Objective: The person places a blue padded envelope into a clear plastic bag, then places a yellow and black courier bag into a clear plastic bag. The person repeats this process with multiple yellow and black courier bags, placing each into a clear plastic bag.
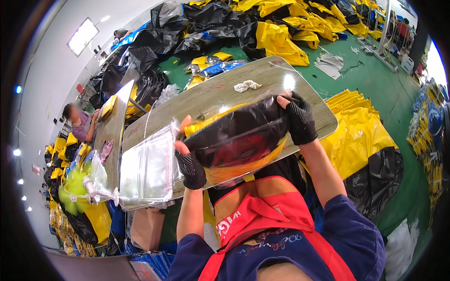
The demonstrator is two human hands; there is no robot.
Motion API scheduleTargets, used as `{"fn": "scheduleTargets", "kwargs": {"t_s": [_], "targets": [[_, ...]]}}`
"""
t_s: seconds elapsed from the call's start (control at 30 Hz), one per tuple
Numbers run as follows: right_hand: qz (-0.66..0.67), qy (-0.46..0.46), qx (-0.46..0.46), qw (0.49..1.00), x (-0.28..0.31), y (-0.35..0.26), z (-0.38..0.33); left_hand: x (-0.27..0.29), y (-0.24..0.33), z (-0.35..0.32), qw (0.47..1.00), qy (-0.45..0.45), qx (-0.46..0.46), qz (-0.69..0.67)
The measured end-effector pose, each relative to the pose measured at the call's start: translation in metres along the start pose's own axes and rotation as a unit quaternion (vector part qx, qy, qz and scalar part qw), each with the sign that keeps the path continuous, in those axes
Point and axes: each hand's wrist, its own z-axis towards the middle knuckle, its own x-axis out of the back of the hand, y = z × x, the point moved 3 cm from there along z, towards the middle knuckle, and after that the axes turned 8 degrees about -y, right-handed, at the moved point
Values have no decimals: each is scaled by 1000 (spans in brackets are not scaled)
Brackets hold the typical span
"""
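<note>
Between my two hands a folded black and yellow plastic sheet [234, 133], glossy and slightly blurred, is held up over the near part of the table [197, 100]. My left hand [190, 164], in a black fingerless glove with pale ribbing, grips its left end. At the upper right corner my right hand [300, 117], gloved the same way, pinches the sheet with the thumb on top. Just left of my left hand lies a stack of clear plastic bags [147, 164]. A crumpled white scrap [247, 86] rests farther back on the tabletop.
To the right, a pile of yellow and black sheets [358, 131] stands against the table. Large heaps [281, 42] cover the floor behind. On the left are a second table [110, 126], a green fan [77, 189] and a seated person [80, 122].
</note>
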Motion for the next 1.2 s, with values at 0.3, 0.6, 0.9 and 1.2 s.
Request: {"fn": "scheduleTargets", "kwargs": {"t_s": [0.3, 0.6, 0.9, 1.2], "targets": [[-114, 5, 46, 992, -31, -31, 2, 40, 45, 11, 993, 35, 43, 104], [-209, -67, 307, 926, -76, -117, -13, 52, 116, 29, 979, 77, -73, 176], [-259, -69, 287, 920, -74, -122, -24, 46, 135, 20, 983, 69, -43, 164], [-217, -34, 67, 973, -39, -41, -41, 38, 70, 0, 966, -101, 230, 56]]}}
